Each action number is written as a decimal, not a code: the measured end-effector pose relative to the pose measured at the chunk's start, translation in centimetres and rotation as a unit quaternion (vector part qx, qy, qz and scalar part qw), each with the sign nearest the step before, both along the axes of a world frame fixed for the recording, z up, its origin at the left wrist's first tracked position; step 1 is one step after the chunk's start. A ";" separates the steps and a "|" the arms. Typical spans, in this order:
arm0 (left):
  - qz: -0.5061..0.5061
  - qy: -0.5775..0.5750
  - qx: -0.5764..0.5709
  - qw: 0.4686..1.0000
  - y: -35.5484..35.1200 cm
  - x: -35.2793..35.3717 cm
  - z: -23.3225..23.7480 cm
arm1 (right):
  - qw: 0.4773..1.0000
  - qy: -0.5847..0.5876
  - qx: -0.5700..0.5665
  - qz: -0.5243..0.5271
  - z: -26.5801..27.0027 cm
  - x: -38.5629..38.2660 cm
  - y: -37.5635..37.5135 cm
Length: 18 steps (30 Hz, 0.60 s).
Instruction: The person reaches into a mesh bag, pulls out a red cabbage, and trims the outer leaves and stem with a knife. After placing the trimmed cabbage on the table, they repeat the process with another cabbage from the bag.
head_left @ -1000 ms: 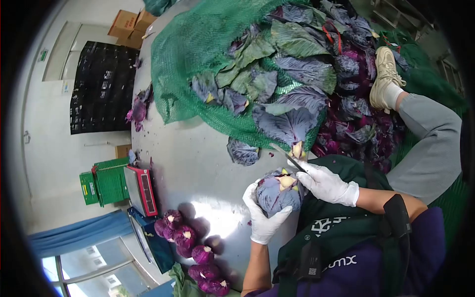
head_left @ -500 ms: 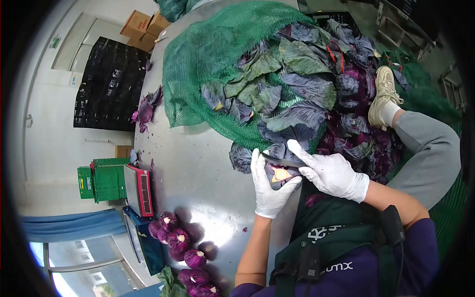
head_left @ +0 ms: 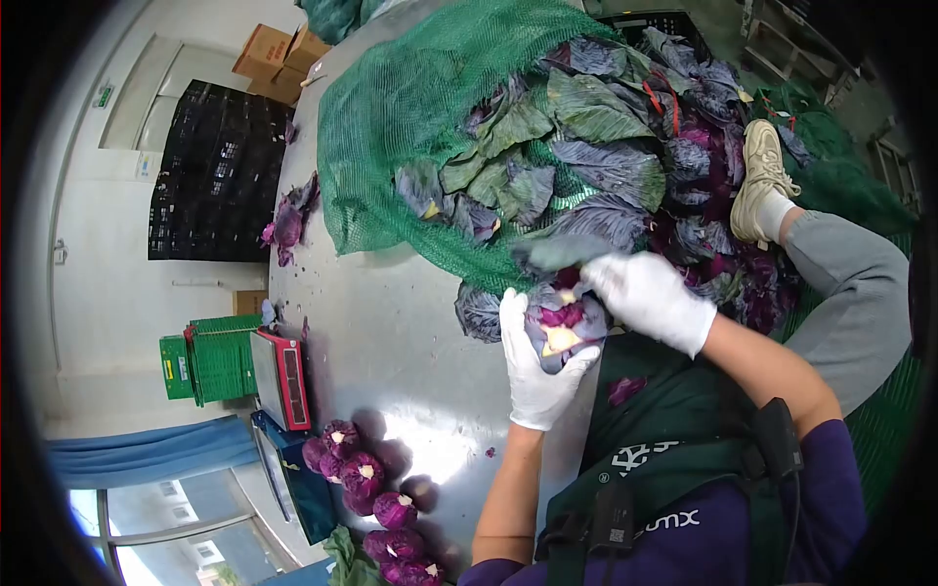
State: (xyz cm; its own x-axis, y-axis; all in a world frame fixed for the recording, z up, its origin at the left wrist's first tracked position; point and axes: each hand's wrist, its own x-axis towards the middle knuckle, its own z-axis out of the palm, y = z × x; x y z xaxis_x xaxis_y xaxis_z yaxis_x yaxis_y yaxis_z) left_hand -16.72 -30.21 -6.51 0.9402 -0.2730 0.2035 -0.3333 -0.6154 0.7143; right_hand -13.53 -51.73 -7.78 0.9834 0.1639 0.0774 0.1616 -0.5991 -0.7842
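My left hand (head_left: 539, 376) is wrapped round a red cabbage (head_left: 578, 330) from below and the side. The cabbage's pale cut stem and a purple patch face up, with grey-purple outer leaves around them. My right hand (head_left: 653, 301), smeared by motion, is closed at the cabbage's upper edge on a blurred outer cabbage leaf (head_left: 559, 254), which stands out to the left of the fingers. The knife is not visible now. Both hands wear white gloves. Beside the cabbage lies a loose dark leaf (head_left: 477, 313).
A green mesh bag (head_left: 391, 146) heaped with cabbage leaves (head_left: 611, 171) lies beyond my hands. Several trimmed red cabbages (head_left: 363, 476) sit on the metal table (head_left: 401, 352), near a red-framed scale (head_left: 291, 381). Green crates (head_left: 223, 356) and a black crate (head_left: 220, 171) stand at left.
My right hand has lifted and turned away from the cabbage's cut stem, and the knife has gone from sight. A leaf has come away upward, baring more purple. My left hand keeps its hold.
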 end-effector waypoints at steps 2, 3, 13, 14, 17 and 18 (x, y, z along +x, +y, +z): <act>-0.023 0.007 -0.084 0.996 0.3 -1.6 -1.3 | 0.992 0.092 -0.033 -0.077 -0.7 1.8 -1.3; -0.020 -0.033 -0.038 0.999 -0.1 -1.7 -0.8 | 0.989 0.101 0.049 -0.092 -2.0 2.8 -1.6; 0.033 -0.042 0.012 0.999 0.4 -2.4 -0.6 | 0.974 -0.026 0.119 -0.190 2.8 -1.5 -1.0; 0.018 -0.034 0.051 0.998 0.7 -2.1 0.6 | 0.975 -0.026 0.167 -0.144 3.7 -3.2 -0.2; -0.035 0.077 0.099 0.991 2.7 -2.0 3.0 | 0.995 -0.067 0.060 -0.038 1.7 -7.0 2.4; -0.055 0.097 0.131 0.985 3.2 -2.1 3.6 | 0.999 0.032 0.038 -0.010 2.6 -7.7 2.6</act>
